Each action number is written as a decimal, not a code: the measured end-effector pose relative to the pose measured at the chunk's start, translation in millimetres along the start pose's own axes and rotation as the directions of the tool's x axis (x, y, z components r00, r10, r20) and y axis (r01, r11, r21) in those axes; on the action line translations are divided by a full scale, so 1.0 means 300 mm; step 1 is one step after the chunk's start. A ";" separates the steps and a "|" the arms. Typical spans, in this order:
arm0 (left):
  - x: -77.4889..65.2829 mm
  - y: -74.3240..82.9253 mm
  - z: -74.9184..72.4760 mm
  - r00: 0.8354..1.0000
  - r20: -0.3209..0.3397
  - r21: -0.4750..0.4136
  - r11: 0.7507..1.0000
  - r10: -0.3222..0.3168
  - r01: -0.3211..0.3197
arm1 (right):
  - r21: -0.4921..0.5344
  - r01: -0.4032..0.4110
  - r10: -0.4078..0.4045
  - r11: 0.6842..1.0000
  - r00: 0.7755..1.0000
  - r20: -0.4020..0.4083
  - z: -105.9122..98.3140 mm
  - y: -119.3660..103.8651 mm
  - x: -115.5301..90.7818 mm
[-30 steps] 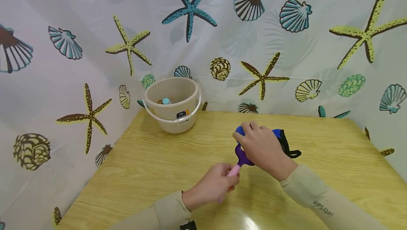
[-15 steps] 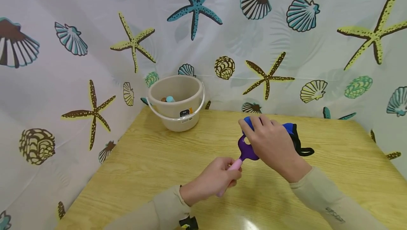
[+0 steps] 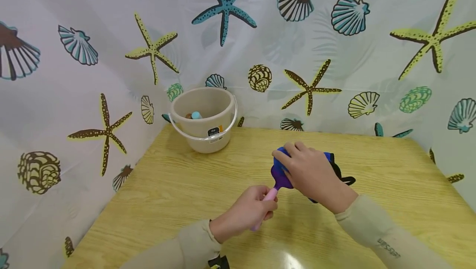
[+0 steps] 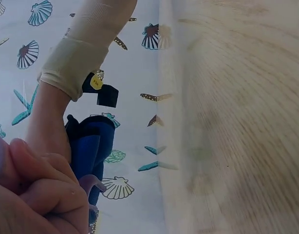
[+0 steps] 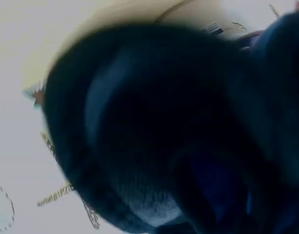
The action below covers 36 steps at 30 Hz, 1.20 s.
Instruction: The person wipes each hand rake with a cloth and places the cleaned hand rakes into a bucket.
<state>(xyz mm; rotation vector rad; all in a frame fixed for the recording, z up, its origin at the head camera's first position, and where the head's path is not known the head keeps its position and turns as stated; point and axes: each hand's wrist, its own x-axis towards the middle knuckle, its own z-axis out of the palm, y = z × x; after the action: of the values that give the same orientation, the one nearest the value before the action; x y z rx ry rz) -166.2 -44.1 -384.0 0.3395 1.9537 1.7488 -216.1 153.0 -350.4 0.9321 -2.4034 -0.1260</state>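
My left hand (image 3: pixel 247 208) grips the pink handle of a tool (image 3: pixel 270 195) with a broad purple head; the handle's lower end shows below the fist. Wrapped over the far part of that head is a blue cloth (image 3: pixel 280 162) with black edging and a black hanging loop. My right hand (image 3: pixel 311 174) holds the cloth around the head from above, hiding most of both. Dark folds of the cloth (image 5: pixel 140 117) fill much of the right wrist view. The left wrist view has my curled left fingers (image 4: pixel 54 197) in front, with the blue cloth (image 4: pixel 93 146) beyond them.
At the back left of the wood-grain table (image 3: pixel 178 190) stands a beige bucket (image 3: pixel 204 130) with a clear handle. A light-blue item (image 3: pixel 196 115) and a brown one show inside it. A curtain (image 3: pixel 238 58) with starfish and shells surrounds the table's back and sides.
My right hand and the cloth have shifted on the purple head; the cloth now covers the hole that showed earlier. My left hand keeps its grip on the handle.
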 end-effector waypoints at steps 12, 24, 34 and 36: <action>-0.002 -0.015 -0.002 1.000 -0.021 -0.006 1.000 -0.012 0.012 | 0.175 -0.096 0.097 0.980 0.995 0.005 -0.037 0.020 -0.056; 0.005 -0.032 0.011 0.998 -0.049 -0.012 1.000 -0.027 0.026 | 0.105 -0.049 0.046 0.993 0.999 0.029 0.028 0.006 -0.064; 0.000 -0.026 0.010 0.997 -0.037 -0.082 0.994 -0.070 0.066 | -0.040 -0.031 0.029 0.999 0.998 -0.057 0.049 0.050 -0.074; -0.003 -0.024 0.012 0.996 -0.032 -0.094 0.993 -0.078 0.074 | -0.031 -0.069 0.067 0.997 0.997 -0.048 0.043 0.068 -0.086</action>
<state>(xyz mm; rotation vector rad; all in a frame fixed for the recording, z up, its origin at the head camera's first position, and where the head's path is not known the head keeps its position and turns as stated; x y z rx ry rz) -162.7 -42.6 -391.2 0.2005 1.8766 1.8007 -219.4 183.6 -367.6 0.8281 -2.3794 -0.1166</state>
